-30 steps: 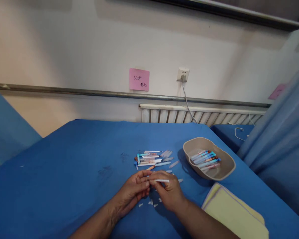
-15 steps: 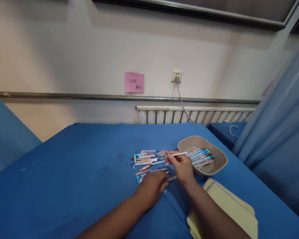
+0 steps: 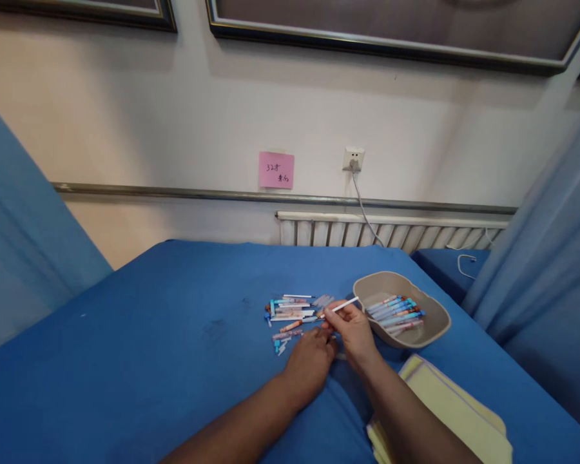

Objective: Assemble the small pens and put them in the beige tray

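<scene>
My right hand (image 3: 355, 332) pinches a thin white pen refill (image 3: 345, 305), which points up to the right toward the bin. Just beside it, on the left, my left hand (image 3: 312, 361) is curled low over the bed, its fingertips close to the right hand's fingers. What the left fingers hold, if anything, is hidden. Beyond the left hand lies a loose pile of pen parts (image 3: 290, 309): white refills, printed barrels and blue caps. A grey-beige bin (image 3: 437, 312) stands to the right, with several assembled pens (image 3: 396, 314) lying side by side in it.
Folded yellow cloths (image 3: 459, 412) lie at the lower right, partly under my right forearm. A blue sheet (image 3: 174, 361) covers the bed. Blue curtains (image 3: 555, 270) hang at both sides. Against the wall are a radiator (image 3: 328, 232) and a plugged-in socket (image 3: 353, 159).
The left hand has moved in toward the right hand, so their fingers now nearly meet. The refill in the right hand is tilted more steeply. The camera view has shifted slightly.
</scene>
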### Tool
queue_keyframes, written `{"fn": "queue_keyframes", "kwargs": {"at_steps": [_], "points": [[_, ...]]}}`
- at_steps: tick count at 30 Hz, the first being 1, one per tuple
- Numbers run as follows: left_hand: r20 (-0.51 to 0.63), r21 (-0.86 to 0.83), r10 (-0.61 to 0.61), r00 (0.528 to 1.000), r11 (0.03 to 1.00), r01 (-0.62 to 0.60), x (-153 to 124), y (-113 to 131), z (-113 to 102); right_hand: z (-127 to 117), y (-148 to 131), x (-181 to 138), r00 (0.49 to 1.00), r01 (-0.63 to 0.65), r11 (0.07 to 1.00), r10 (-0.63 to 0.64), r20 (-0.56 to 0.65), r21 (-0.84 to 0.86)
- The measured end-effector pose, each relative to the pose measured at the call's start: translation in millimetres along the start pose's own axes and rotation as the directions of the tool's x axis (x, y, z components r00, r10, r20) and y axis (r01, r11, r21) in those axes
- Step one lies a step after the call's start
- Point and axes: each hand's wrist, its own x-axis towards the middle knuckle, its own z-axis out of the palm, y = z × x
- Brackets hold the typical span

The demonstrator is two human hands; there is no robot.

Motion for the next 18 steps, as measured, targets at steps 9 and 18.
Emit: {"fn": "queue_keyframes", "kwargs": {"at_steps": [9,18], "points": [[-0.081,-0.546,-0.313,0.946,0.808,0.221,-50.4,-30.0,-37.9,-0.3,4.3,-3.7,1.0,-0.025,0.999,0.025,-0.001,0.036],[-0.077,-0.722,-0.406,0.91,0.653,0.23,-49.0,-53.0,-39.2,4.5,5.1,-9.4,1.0,0.019,0.992,-0.016,0.024,-0.122]]}}
